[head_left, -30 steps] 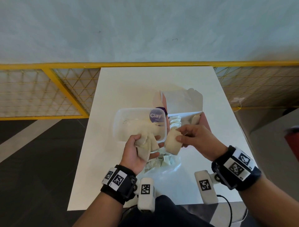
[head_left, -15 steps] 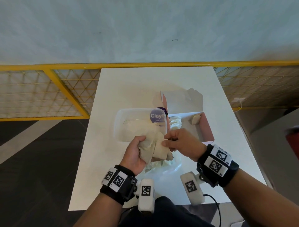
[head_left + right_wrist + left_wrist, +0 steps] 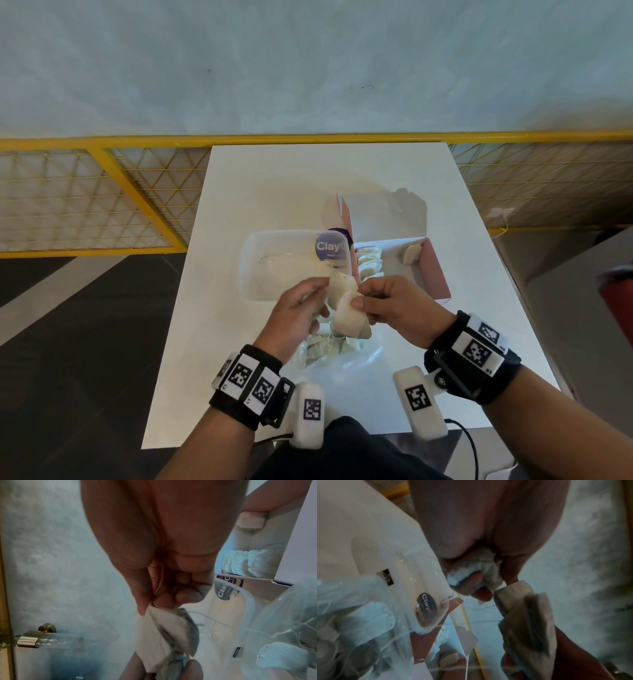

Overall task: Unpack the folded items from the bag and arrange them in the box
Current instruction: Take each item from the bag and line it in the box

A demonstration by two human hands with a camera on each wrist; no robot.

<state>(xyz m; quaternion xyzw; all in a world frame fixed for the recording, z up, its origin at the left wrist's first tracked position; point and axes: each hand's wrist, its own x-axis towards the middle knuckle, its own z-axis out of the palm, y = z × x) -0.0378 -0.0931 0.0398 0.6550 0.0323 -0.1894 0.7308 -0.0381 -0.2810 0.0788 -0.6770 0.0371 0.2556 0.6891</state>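
Note:
Over the near middle of the white table (image 3: 308, 178), both hands meet on a beige folded cloth (image 3: 346, 310). My left hand (image 3: 308, 301) grips its bunched end (image 3: 476, 566) with curled fingers. My right hand (image 3: 371, 301) pinches the other end (image 3: 163, 628) between thumb and fingers. Under the hands lies the clear plastic bag (image 3: 342, 356) with more pale folded pieces inside. The open pink box (image 3: 436, 270) stands just beyond my right hand. It holds a row of folded items (image 3: 368, 262) at its left and one more (image 3: 411, 253) at the back.
A clear plastic container (image 3: 274, 263) with a purple "Clay" sticker sits left of the box, touching it. The box's lid (image 3: 383, 216) stands raised behind it. A yellow mesh fence (image 3: 137, 192) runs along the table's far and left sides. Dark floor lies to the left.
My right hand came back left with its folded piece from near the box and met my left hand. Both hands now hold the cloth together above the bag.

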